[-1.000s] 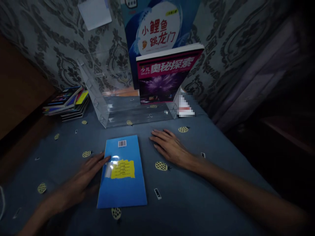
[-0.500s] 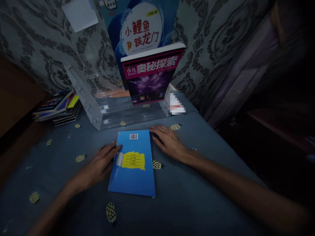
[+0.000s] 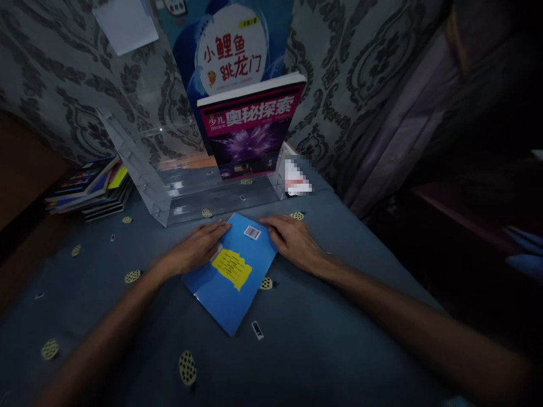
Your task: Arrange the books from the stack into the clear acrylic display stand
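A thin blue book (image 3: 231,282) lies back cover up on the blue patterned tablecloth (image 3: 322,339), turned at an angle, with a barcode and a yellow patch showing. My left hand (image 3: 197,249) rests on its upper left corner, fingers laid over the edge. My right hand (image 3: 292,240) covers its upper right corner, fingers bent on the edge. Just behind stands a clear acrylic book stand (image 3: 169,186) holding a magenta magazine (image 3: 250,127) and a tall blue picture book (image 3: 231,51) behind it.
A stack of colourful books (image 3: 91,189) lies at the left beside the stand. Patterned wallpaper (image 3: 348,62) backs the table, with a white paper note (image 3: 125,22) on it. A curtain (image 3: 407,118) and dark space lie to the right.
Both hands have closed in on the blue book's far corners. The book slid toward the stand and turned clockwise, its near end swinging left.
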A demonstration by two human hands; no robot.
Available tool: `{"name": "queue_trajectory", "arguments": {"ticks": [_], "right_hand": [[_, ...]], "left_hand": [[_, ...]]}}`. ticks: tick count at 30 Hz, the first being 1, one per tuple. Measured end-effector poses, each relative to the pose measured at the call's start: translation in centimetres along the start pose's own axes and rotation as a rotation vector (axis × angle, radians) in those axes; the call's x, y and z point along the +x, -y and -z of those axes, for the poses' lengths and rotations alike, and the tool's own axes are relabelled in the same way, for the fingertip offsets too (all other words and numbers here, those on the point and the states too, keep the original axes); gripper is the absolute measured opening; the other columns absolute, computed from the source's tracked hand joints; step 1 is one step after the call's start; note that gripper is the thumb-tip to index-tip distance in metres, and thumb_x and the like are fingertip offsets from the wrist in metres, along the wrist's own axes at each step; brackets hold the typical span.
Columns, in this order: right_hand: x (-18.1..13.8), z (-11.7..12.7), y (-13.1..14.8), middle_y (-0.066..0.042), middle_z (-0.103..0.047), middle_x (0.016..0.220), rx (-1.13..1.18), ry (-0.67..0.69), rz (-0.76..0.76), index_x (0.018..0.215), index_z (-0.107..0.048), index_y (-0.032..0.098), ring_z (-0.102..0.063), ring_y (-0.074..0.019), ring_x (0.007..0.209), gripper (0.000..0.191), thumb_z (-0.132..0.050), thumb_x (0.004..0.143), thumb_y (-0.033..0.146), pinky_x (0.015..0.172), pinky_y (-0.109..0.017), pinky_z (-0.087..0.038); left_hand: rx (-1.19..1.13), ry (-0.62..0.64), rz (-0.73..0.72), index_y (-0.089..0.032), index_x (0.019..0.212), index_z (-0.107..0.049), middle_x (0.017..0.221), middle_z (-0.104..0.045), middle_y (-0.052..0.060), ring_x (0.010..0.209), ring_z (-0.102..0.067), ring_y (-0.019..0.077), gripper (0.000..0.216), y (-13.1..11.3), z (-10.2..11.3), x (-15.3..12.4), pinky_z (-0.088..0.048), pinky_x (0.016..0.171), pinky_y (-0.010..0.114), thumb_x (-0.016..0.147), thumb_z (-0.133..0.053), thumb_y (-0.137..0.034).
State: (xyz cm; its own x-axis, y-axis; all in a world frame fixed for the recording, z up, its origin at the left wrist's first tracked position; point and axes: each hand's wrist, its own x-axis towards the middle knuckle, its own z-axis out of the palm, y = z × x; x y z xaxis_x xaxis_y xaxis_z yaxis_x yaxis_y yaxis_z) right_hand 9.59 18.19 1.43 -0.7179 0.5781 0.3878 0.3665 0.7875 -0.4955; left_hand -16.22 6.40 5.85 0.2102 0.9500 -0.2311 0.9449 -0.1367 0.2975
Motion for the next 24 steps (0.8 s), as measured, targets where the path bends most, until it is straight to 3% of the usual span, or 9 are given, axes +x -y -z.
{"name": "queue_trajectory", "arguments": {"ticks": [5,11,16,24], "right_hand": [[-1.1,1.0,0.4,-0.007,-0.078,0.103,0.087,-0.026,-0.097,0.119,-0.071,0.018,-0.074,-0.023,0.088,0.035,-0.046,0.095,0.02,0.081,-0.035,-0.058],[-1.5,1.1,0.2,-0.005,-0.079,0.092,0.163,-0.05,-0.144,0.116,-0.072,0.02,-0.072,-0.0197,0.077,0.032,-0.049,0.093,0.019,0.076,-0.032,-0.056],[-1.0,1.4,-0.3,-0.003,-0.077,0.082,0.245,-0.022,-0.193,0.113,-0.074,0.017,-0.069,-0.0168,0.068,0.031,-0.051,0.092,0.018,0.069,-0.028,-0.054],[-0.6,1.7,-1.0,-0.003,-0.072,0.075,0.492,0.034,-0.29,0.109,-0.073,0.014,-0.06,-0.0101,0.051,0.032,-0.05,0.088,0.017,0.05,-0.021,-0.05]], "left_hand": [[0.024,0.013,-0.013,-0.022,0.155,-0.035,0.164,-0.033,0.008,0.151,-0.032,0.0279,0.054,-2.4,0.8,2.4,-0.029,0.121,0.044,0.106,-0.033,-0.045],[0.163,-0.17,-0.024,-0.017,0.142,-0.049,0.152,-0.045,0.018,0.14,-0.041,0.039,0.068,-8.4,-1.2,2.1,-0.035,0.113,0.057,0.096,-0.046,-0.067],[0.246,-0.223,-0.026,-0.012,0.145,-0.045,0.145,-0.051,0.024,0.134,-0.048,0.0422,0.064,-11.6,-3.7,1.4,-0.041,0.107,0.061,0.097,-0.053,-0.053],[0.475,-0.244,0.001,-0.004,0.142,-0.05,0.147,-0.053,0.025,0.135,-0.052,0.0372,0.052,-12.6,-4.1,1.5,-0.05,0.104,0.052,0.101,-0.049,-0.035]]}}
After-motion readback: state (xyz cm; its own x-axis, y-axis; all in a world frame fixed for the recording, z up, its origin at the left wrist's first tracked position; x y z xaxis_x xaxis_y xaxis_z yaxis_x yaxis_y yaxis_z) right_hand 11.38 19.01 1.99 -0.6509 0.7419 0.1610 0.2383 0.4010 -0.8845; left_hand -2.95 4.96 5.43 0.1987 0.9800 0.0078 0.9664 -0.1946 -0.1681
